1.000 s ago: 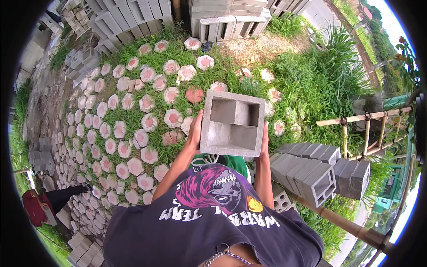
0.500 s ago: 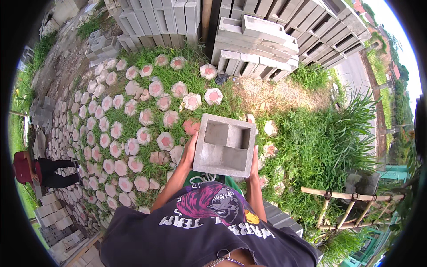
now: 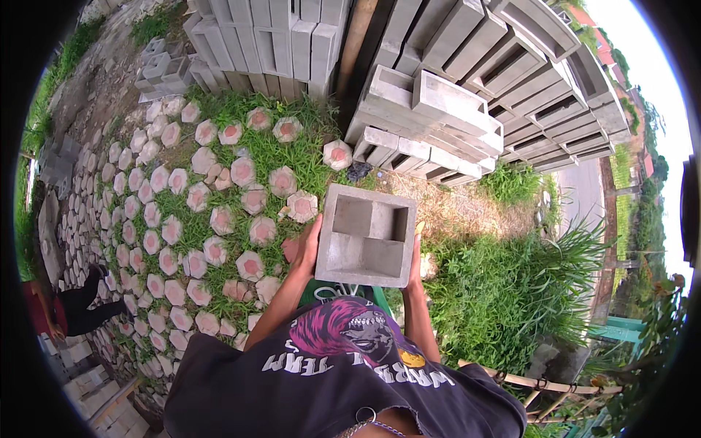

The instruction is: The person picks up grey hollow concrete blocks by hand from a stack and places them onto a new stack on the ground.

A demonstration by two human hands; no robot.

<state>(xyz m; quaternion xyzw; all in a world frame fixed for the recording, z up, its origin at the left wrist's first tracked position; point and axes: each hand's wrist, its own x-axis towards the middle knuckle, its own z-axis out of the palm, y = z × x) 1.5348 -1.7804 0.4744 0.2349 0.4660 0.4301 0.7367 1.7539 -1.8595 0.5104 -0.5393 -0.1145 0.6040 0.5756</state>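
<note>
A square grey concrete block [image 3: 365,260] with inner partitions is held up in front of my body. Its open side faces up and shows two smaller hollows beside a wider one. My left hand [image 3: 309,244] presses against the block's left side, and my right hand [image 3: 415,261] against its right side. Most fingers are hidden behind or beneath the block. Ahead of it, a low stack of grey hollow concrete blocks [image 3: 431,128] stands on the ground by a tall stack.
Hexagonal pavers [image 3: 215,249] set in grass lie ahead and left. Tall block stacks [image 3: 274,44] rise at the far side, with a pole [image 3: 356,44] between them. Dense grass [image 3: 504,292] grows right, near a bamboo railing [image 3: 562,385]. Another person [image 3: 73,303] is at far left.
The block stacks and pavers have shifted in view as I move forward and turn; the stacks look nearer. Both hands keep hold of the concrete block. The other person sits lower in view.
</note>
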